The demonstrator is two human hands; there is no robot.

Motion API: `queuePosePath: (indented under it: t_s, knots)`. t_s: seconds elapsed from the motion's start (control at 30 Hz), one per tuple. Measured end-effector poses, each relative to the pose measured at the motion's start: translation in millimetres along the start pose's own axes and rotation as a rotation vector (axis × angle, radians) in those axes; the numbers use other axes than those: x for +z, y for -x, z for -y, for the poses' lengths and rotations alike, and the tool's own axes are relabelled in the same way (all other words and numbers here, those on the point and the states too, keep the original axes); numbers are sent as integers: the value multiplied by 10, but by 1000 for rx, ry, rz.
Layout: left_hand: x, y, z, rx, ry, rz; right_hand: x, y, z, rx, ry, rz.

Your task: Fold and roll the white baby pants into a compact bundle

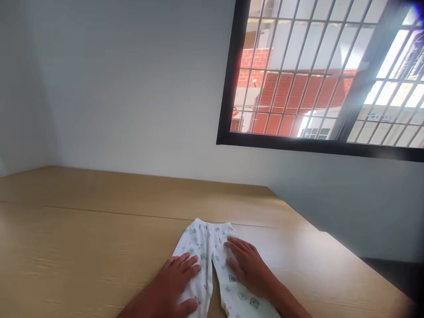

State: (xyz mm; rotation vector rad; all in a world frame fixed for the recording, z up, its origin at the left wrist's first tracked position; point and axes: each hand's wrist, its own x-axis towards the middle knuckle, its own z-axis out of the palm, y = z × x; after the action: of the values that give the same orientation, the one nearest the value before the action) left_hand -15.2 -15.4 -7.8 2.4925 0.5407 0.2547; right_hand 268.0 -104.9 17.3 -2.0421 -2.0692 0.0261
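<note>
A pair of small white pants with a gathered waistband and a printed pattern of little animal figures lies spread on the wooden table. Its waistband points away from me, and the lower legs run out of the bottom of the view. My left hand rests on the left leg, fingers spread. On the upper right leg lies my right hand, its fingers stretched out and touching the cloth. Neither hand grips the fabric.
The light wooden table has a thin seam across it behind the waistband. Its right edge slants toward me. A pale wall stands behind, with a dark-framed barred window at the upper right.
</note>
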Motion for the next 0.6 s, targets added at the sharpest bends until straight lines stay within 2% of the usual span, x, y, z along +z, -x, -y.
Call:
queuePosePath:
  t_s: [0.13,0.23,0.33,0.4,0.43,0.5,0.53,0.6]
  knots:
    - [-214,56,177,-17,-24,10,3,28,7,74,20,8]
    - [-387,101,380,-142,-92,-39,-27,68,110,120,58,-11]
    - [-508,174,516,-258,-183,-172,-52,124,242,154,96,-36]
    - [-508,194,481,-224,-204,-291,-45,156,302,162,108,-46]
    - [-469,180,412,-173,-192,-342,-34,167,320,161,109,-44]
    - [-285,94,193,-15,-141,-346,-7,174,335,172,100,-24]
    - [-137,25,62,72,-117,-287,7,171,333,183,93,-6]
    - [258,-137,-177,249,-94,-4,30,156,317,215,78,39]
